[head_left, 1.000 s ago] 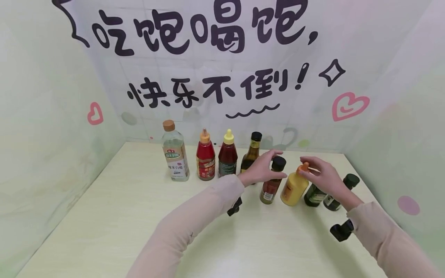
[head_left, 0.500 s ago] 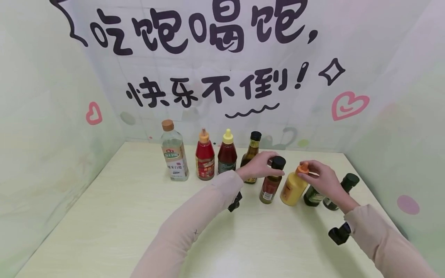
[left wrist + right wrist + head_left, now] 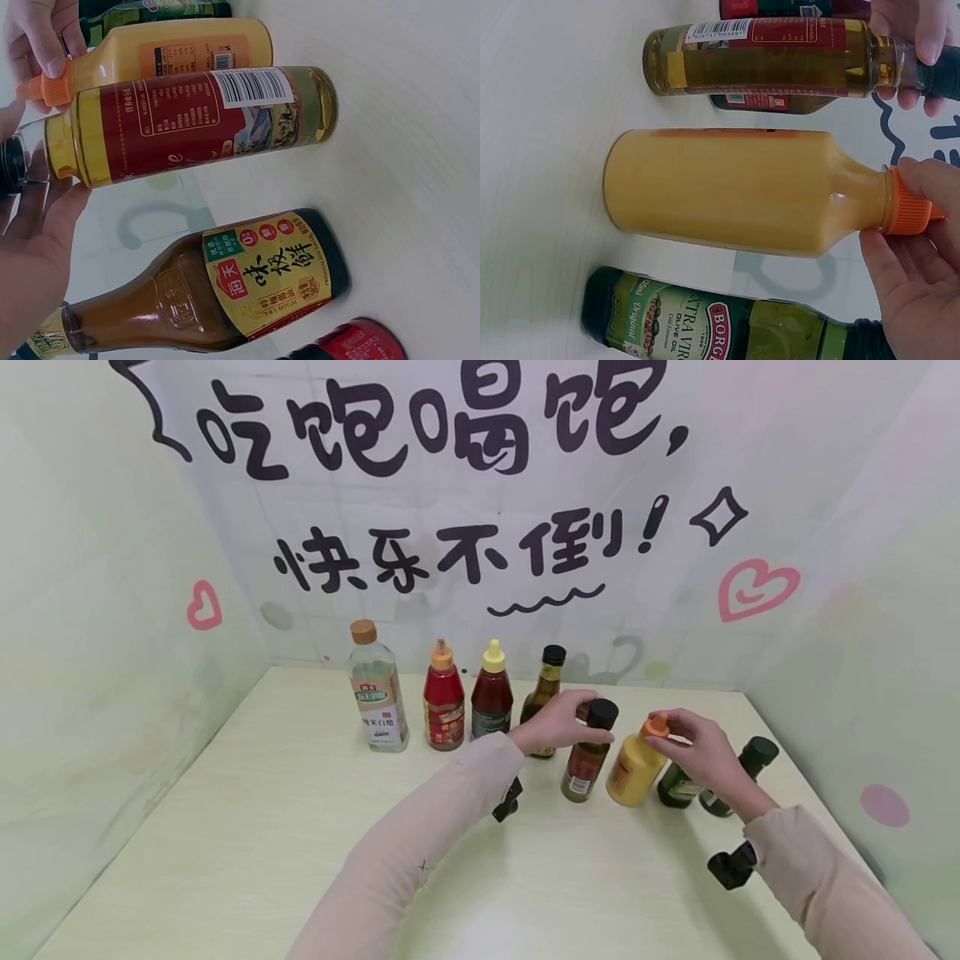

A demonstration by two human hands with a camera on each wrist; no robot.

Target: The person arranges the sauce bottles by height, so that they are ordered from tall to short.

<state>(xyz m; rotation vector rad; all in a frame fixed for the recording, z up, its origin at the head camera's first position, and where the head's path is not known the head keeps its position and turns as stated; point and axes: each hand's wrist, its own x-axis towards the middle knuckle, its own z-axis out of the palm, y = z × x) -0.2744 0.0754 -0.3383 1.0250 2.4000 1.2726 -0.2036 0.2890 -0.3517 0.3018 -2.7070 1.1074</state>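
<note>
My left hand (image 3: 557,722) grips the neck of a slim oil bottle (image 3: 584,772) with a black cap and red label, just below the cap. The left wrist view shows thumb and fingers on either side of that neck (image 3: 64,154). My right hand (image 3: 703,747) pinches the orange cap (image 3: 909,201) of a yellow squeeze bottle (image 3: 634,772). Both bottles stand upright on the table, side by side with a small gap. Behind the left hand is a brown soy sauce bottle (image 3: 262,277). A green olive oil bottle (image 3: 697,319) stands right of the yellow one, partly hidden by the right hand.
Leftward in the row stand a dark red bottle with a yellow cap (image 3: 492,693), a red sauce bottle (image 3: 444,706) and a clear vinegar bottle (image 3: 378,702). A dark green-capped bottle (image 3: 759,755) is far right. Printed walls enclose the pale table (image 3: 300,852).
My left hand has closed from a spread pose onto the oil bottle's neck. The right fingers have settled on the orange cap. The bottles have stayed in place.
</note>
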